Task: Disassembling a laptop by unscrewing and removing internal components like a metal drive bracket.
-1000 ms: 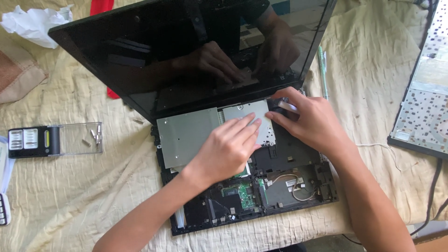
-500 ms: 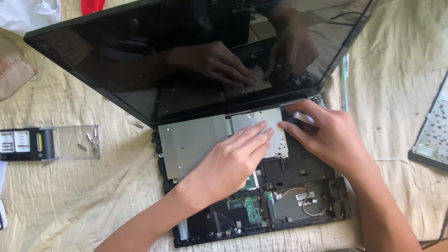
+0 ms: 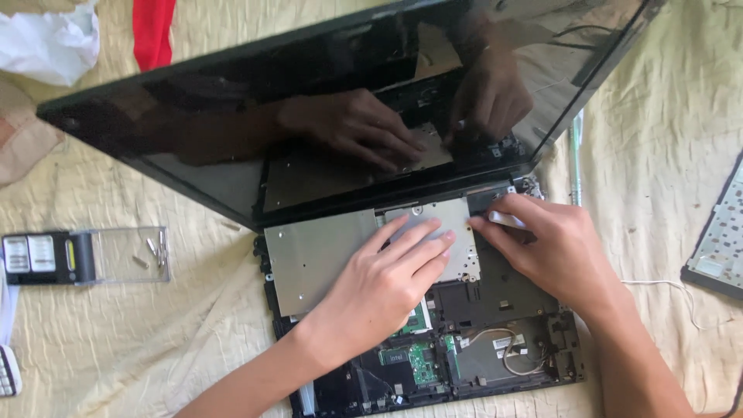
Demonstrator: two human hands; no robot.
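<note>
Laptop [image 3: 433, 310] innards lie open under both my hands, keyboard deck off, on the cream cloth [image 3: 116, 340]. Over the last second the view has drawn closer and the dark screen [image 3: 309, 131] now leans further over the base, so it hangs just above my fingertips and mirrors them. My left hand [image 3: 387, 282] has stayed flat, fingers together and spread along the silver metal plate [image 3: 317, 251], pressing it rather than gripping anything. My right hand [image 3: 553, 251] has crept a little toward the hinge; its fingertips are pinched together on a small black part with a pale strip [image 3: 499, 213] at the plate's far right corner, though I cannot tell whether I have really clamped it or only push on it. Below my left wrist the green circuit board [image 3: 410, 360] and, under my right wrist, the looped wires [image 3: 507, 352] lie bare. Well off to my left sits a clear screw box [image 3: 124, 254]; beyond my right hand, a loose keyboard [image 3: 720, 248] at the cloth's edge.
</note>
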